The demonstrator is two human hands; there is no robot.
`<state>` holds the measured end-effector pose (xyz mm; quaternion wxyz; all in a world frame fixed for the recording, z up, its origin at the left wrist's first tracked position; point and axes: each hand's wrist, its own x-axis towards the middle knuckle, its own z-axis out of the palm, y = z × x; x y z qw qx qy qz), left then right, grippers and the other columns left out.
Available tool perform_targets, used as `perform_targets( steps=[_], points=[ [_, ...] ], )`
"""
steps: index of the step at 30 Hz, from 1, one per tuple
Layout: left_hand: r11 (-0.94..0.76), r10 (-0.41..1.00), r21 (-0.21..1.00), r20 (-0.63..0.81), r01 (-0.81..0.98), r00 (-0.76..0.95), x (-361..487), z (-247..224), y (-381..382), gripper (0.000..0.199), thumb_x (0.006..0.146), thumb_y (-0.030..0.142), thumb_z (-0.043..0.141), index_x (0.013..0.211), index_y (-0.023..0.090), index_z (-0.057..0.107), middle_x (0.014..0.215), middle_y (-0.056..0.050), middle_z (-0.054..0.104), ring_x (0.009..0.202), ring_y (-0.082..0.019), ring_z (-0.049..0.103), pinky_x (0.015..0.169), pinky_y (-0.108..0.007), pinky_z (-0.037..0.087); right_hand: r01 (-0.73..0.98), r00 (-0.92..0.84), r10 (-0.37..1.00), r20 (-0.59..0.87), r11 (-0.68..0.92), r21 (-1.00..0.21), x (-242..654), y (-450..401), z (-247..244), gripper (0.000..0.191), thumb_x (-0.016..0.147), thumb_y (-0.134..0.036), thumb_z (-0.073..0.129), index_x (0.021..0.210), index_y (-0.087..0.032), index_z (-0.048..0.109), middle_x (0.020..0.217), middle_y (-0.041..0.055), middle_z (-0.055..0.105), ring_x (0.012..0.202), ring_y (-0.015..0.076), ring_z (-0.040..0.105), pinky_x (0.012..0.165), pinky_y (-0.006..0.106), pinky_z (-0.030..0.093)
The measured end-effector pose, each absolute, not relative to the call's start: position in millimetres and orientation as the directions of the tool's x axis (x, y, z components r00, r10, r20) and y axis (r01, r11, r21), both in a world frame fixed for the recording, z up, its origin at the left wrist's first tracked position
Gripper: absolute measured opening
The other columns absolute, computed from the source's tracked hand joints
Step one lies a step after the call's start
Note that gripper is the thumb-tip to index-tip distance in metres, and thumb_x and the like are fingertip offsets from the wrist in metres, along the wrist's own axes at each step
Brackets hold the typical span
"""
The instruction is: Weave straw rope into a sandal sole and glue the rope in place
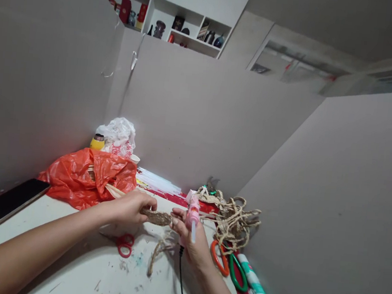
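My left hand [132, 209] pinches one end of a flat, brown coiled-rope piece [157, 217]. At its other end is my right hand [196, 245], its fingertips at or very near that end. A pink hot glue gun [193, 210] is held in my right hand, a translucent glue stick jutting from its back and a black cord hanging down. Below the hands lies a loose rope strand [153, 259]. Red-handled scissors [125, 245] rest on the white table [84, 265], under my left wrist. The glue gun's tip is hard to make out.
A heap of braided rope [239, 220] lies at right, beside orange [219, 259] and green [238, 273] handles and a green-white roll [254, 282]. Glue sticks [160, 180] lie at the back. An orange-red plastic bag [75, 172] and a phone [6, 207] are at left. Grey walls enclose the table.
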<state>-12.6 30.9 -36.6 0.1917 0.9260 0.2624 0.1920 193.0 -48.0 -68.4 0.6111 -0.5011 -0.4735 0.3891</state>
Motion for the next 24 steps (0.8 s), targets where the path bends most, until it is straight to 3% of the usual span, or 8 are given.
perform_targets(
  steps=[6, 9, 11, 13, 15, 17, 20, 24],
  points=[
    [-0.845, 0.516, 0.357, 0.348, 0.399, 0.782, -10, -26, 20, 0.013, 0.072, 0.014, 0.057, 0.083, 0.020, 0.061, 0.083, -0.002, 0.062, 0.085, -0.020, 0.054, 0.083, -0.031, 0.038, 0.082, 0.241, 0.946, 0.217, 0.203, -0.976, 177, -63, -65, 0.024, 0.067, -0.030, 0.076, 0.077, -0.016, 0.059, 0.066, -0.0013, 0.057, 0.053, 0.0137, 0.054, 0.052, 0.028, 0.049],
    [-0.840, 0.535, 0.339, 0.393, 0.423, 0.748, -13, -21, 20, 0.030, 0.071, 0.015, 0.060, 0.100, 0.019, 0.061, 0.106, -0.010, 0.061, 0.103, -0.026, 0.050, 0.093, -0.039, 0.036, 0.137, 0.297, 0.912, 0.281, 0.251, -0.958, 181, -67, -62, 0.023, 0.071, -0.032, 0.073, 0.078, -0.018, 0.057, 0.071, -0.0003, 0.058, 0.058, 0.0157, 0.057, 0.056, 0.030, 0.049],
    [-0.834, 0.548, 0.376, 0.477, 0.404, 0.687, -15, -14, 17, 0.046, 0.069, 0.015, 0.062, 0.114, 0.018, 0.056, 0.123, -0.014, 0.054, 0.116, -0.029, 0.045, 0.100, -0.043, 0.032, 0.185, 0.344, 0.877, 0.335, 0.286, -0.940, 187, -69, -58, 0.022, 0.075, -0.034, 0.070, 0.082, -0.019, 0.056, 0.073, 0.0001, 0.058, 0.062, 0.0170, 0.058, 0.060, 0.031, 0.049],
    [-0.793, 0.598, 0.511, 0.548, 0.331, 0.585, -15, -7, 11, 0.046, 0.072, 0.018, 0.061, 0.117, 0.018, 0.055, 0.126, -0.013, 0.054, 0.117, -0.027, 0.047, 0.102, -0.043, 0.034, 0.239, 0.397, 0.827, 0.398, 0.325, -0.915, 190, -72, -53, 0.021, 0.077, -0.033, 0.068, 0.085, -0.020, 0.055, 0.074, -0.0002, 0.057, 0.065, 0.0176, 0.057, 0.063, 0.032, 0.048],
    [-0.616, 0.723, 0.762, 0.446, 0.199, 0.528, -10, -1, 1, 0.029, 0.078, 0.027, 0.059, 0.106, 0.018, 0.060, 0.107, -0.009, 0.064, 0.099, -0.022, 0.058, 0.089, -0.038, 0.045, 0.292, 0.434, 0.772, 0.465, 0.368, -0.883, 189, -77, -47, 0.019, 0.077, -0.032, 0.067, 0.086, -0.021, 0.054, 0.079, 0.0008, 0.058, 0.070, 0.0188, 0.058, 0.067, 0.033, 0.047],
    [-0.254, 0.765, 0.965, 0.164, 0.058, 0.622, -4, -1, -11, 0.030, 0.080, 0.042, 0.058, 0.094, 0.015, 0.063, 0.090, -0.008, 0.069, 0.076, -0.018, 0.064, 0.070, -0.032, 0.051, 0.333, 0.436, 0.731, 0.525, 0.412, -0.848, 185, -83, -43, 0.018, 0.076, -0.031, 0.067, 0.087, -0.022, 0.056, 0.085, 0.0033, 0.060, 0.077, 0.0219, 0.059, 0.072, 0.036, 0.048],
    [0.164, 0.647, 0.985, -0.068, -0.051, 0.759, 8, -8, -26, 0.042, 0.079, 0.053, 0.058, 0.085, 0.012, 0.066, 0.082, -0.009, 0.070, 0.063, -0.015, 0.065, 0.059, -0.027, 0.050, 0.363, 0.397, 0.706, 0.587, 0.467, -0.807, 174, -91, -45, 0.019, 0.073, -0.033, 0.069, 0.087, -0.024, 0.060, 0.084, 0.0058, 0.062, 0.083, 0.0271, 0.059, 0.074, 0.041, 0.049],
    [0.236, 0.683, 0.956, -0.035, -0.175, 0.730, 15, -14, -34, 0.032, 0.078, 0.041, 0.064, 0.068, 0.010, 0.066, 0.064, -0.006, 0.068, 0.058, -0.012, 0.062, 0.058, -0.022, 0.048, 0.408, 0.235, 0.680, 0.694, 0.579, -0.706, 168, -96, -59, 0.021, 0.074, -0.024, 0.070, 0.093, -0.028, 0.061, 0.091, 0.0054, 0.061, 0.090, 0.0280, 0.059, 0.083, 0.044, 0.048]
  ],
)
